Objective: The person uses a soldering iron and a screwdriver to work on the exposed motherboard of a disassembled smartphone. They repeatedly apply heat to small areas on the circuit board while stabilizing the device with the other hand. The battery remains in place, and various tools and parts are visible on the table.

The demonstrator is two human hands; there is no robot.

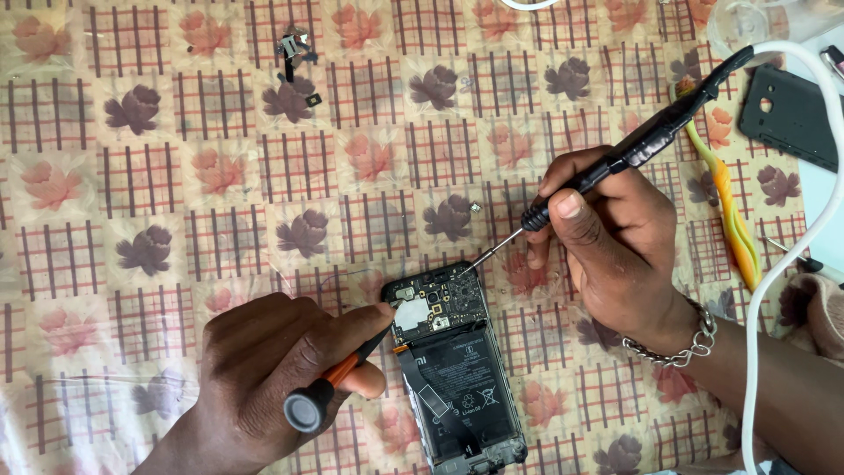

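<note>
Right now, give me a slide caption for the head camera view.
Right hand touches a soldering iron to an opened phone while left hand grips an orange screwdriver.

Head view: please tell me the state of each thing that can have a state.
Phone: back cover off, board and battery exposed, lying flat.
Soldering iron: held by right hand, tip on the board.
Screwdriver: held by left hand, tip at phone's edge.
Back cover: lying apart, top right.
</note>
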